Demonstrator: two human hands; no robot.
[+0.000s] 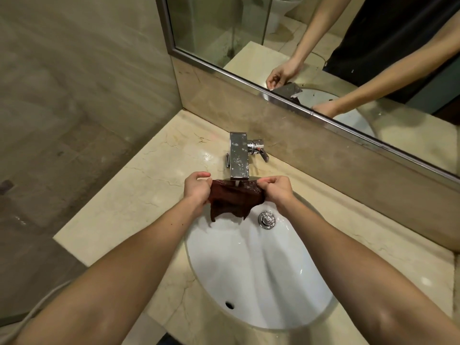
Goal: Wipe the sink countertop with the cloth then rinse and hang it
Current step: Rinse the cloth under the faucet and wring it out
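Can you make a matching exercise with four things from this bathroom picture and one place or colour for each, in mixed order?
Things:
1. cloth
2. faucet
3. drain
4. mirror

Descriptions:
A. on the wall behind the counter
B. dark red, held by both hands
C. chrome, at the bottom of the white basin
D. standing on the counter, spout above the cloth

Pairs: 1-B, 2-D, 3-C, 4-A

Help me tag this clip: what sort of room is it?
Most likely a bathroom: a white sink set in a marble countertop, a wall mirror, and a toilet reflected in it.
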